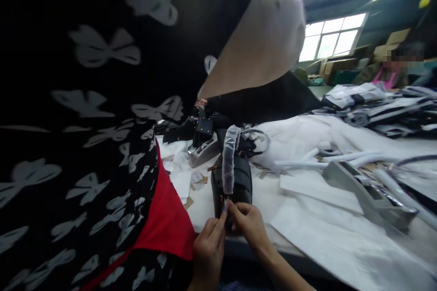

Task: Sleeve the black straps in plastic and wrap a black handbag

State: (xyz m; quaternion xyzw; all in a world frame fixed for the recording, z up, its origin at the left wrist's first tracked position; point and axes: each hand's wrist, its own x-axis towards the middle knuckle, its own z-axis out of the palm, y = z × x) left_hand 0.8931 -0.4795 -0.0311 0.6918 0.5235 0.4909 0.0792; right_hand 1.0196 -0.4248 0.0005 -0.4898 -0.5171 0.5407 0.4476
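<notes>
A black bag [241, 175] lies on the white-covered table right in front of me. Its handle, sleeved in clear plastic wrap [228, 163], runs along the top toward me. At the wrap's near end, beside small gold-coloured hardware, the fingertips of both hands meet. My left hand [209, 242] is closed, its index finger stretched up to the spot. My right hand [250, 226] pinches there from the other side. Whatever is between the fingertips is too small to name.
A person in a black bow-print garment with a red apron [172, 223] fills the left, one arm reaching across above. Grey tape dispensers [367, 193] stand right and behind the bag. White sheets [321, 191] and piled black-and-white pieces [378, 107] lie right. Another person sits far right.
</notes>
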